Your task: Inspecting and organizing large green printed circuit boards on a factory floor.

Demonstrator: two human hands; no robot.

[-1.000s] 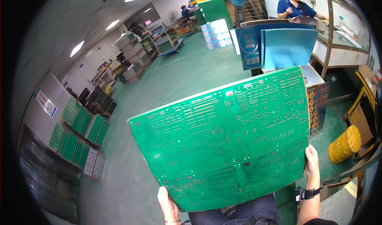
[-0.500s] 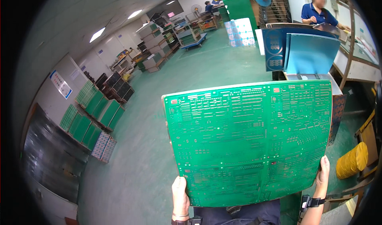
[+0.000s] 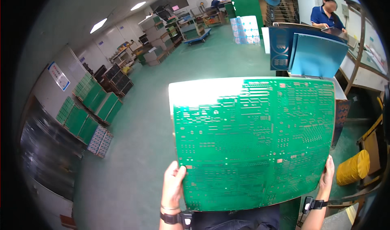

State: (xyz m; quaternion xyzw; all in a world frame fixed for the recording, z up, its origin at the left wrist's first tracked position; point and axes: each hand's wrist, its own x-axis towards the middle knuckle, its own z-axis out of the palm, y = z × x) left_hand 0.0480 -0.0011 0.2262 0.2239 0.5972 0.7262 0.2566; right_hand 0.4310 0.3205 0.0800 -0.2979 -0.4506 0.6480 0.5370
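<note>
A large green printed circuit board panel (image 3: 227, 148) fills the middle of the head view, held up in front of me by its two side edges. At its lower left edge my left hand (image 3: 174, 185) is closed, with the thumb against the edge. My right hand (image 3: 326, 175) grips the right edge near the lower corner, and part of its fingers is hidden behind the panel. A bright white glare covers the panel's upper left corner. Both of my wrists carry black straps with small devices.
Blue panels (image 3: 319, 55) stand upright just beyond my panel, at the right. A co-worker (image 3: 325, 14) in a blue shirt is behind them. A yellow roll (image 3: 352, 168) lies at the lower right. Stacked green panels (image 3: 83, 124) line the left wall; a blue cart (image 3: 197, 37) stands farther back.
Glare has appeared on the panel's upper left as it tilted. My left hand has shifted left and up along the edge, its thumb now lifted more into view. The co-worker's head has lowered.
</note>
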